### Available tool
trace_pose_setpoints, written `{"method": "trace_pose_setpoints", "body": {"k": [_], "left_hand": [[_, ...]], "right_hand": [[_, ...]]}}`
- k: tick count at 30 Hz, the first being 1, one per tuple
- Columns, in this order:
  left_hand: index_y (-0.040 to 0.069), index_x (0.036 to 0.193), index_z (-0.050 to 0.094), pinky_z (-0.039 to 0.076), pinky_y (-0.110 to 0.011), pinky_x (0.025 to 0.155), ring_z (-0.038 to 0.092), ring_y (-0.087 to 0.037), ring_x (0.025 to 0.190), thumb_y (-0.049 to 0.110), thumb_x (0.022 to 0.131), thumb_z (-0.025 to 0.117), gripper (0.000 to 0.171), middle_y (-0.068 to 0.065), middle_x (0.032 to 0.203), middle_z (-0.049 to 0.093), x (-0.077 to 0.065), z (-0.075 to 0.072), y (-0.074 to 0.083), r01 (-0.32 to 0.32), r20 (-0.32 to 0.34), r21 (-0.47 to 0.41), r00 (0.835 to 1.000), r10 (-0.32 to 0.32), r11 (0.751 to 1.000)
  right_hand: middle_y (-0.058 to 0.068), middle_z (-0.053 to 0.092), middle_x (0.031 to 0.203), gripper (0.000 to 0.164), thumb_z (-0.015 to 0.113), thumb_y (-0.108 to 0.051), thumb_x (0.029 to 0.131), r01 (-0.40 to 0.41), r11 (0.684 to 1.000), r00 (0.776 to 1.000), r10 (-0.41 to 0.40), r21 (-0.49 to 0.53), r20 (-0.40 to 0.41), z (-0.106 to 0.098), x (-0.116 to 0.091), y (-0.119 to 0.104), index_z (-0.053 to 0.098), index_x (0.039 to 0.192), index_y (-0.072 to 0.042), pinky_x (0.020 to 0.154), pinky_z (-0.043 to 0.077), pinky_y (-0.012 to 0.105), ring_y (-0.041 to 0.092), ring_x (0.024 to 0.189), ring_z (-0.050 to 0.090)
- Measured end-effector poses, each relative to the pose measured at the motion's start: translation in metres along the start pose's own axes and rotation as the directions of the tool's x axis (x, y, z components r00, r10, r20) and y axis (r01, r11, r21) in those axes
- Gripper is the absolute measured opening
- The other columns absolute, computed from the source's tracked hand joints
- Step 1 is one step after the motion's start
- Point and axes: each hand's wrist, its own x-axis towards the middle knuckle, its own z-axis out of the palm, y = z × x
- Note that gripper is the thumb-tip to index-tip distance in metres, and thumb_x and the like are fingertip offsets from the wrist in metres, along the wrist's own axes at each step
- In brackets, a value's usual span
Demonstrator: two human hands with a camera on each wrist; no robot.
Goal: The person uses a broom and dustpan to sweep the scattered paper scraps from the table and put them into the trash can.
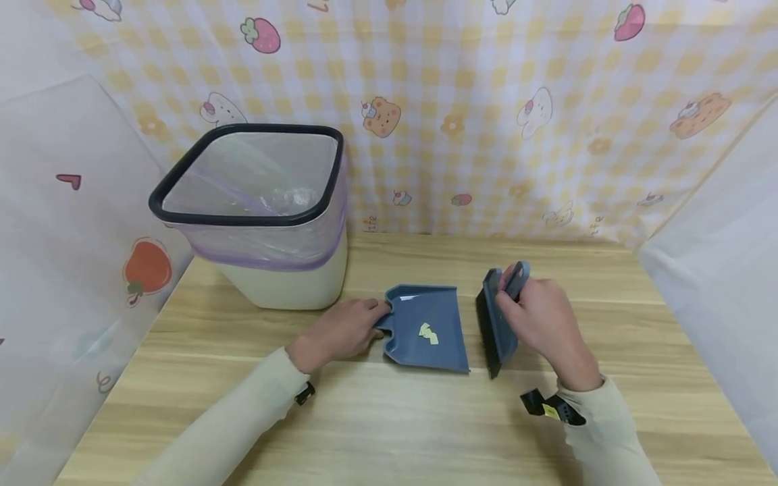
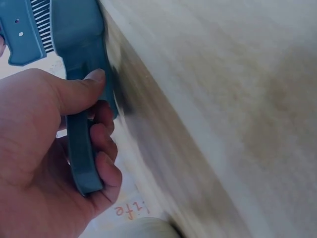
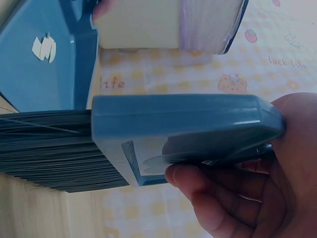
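Note:
In the head view a blue dustpan [image 1: 425, 310] lies on the wooden table with its wide lip toward the right. Several pale yellow scraps [image 1: 429, 333] sit on its floor. My left hand [image 1: 343, 331] grips the dustpan's handle [image 2: 83, 148], fingers curled round it in the left wrist view. Just right of the lip, my right hand [image 1: 543, 314] holds a blue hand brush [image 1: 503, 324] by its handle. Its dark bristles [image 3: 54, 148] face left toward the dustpan, a small gap apart from it.
A cream trash bin [image 1: 298, 287] with a black rim and a clear, purple-edged liner stands behind my left hand at the back left. A yellow checked cloth [image 1: 462, 148] hangs along the table's back edge, and white cloth [image 1: 729, 270] covers the right side.

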Motion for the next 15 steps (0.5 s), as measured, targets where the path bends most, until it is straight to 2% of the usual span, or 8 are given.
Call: {"method": "trace_pose_setpoints", "body": {"k": [8,15], "left_hand": [[0.000,0.139,0.064,0.062,-0.045,0.080,0.073,-0.027,0.092,0.014,0.107,0.072,0.035,-0.011,0.110,0.072,-0.0037,0.0057,-0.0069,-0.022,-0.014,-0.010,1.000,0.022,1.000],[0.004,0.141,0.065,0.061,-0.043,0.076,0.071,-0.023,0.091,0.019,0.110,0.069,0.035,-0.009,0.111,0.071,-0.0047,0.0041,-0.0093,0.009,0.007,-0.044,1.000,-0.008,0.999]], "right_hand": [[-0.007,0.047,0.054,0.009,0.056,-0.008,0.103,-0.006,1.000,1.000,0.006,0.012,0.017,0.0037,-0.0006,0.0011,0.065,0.099,-0.010,0.052,0.040,0.034,0.014,0.048,0.047],[-0.005,0.050,0.056,0.009,0.057,-0.009,0.103,-0.011,1.000,1.000,0.011,0.012,0.014,0.0042,-0.0005,0.0001,0.065,0.100,-0.010,0.054,0.042,0.036,0.016,0.050,0.049]]}}
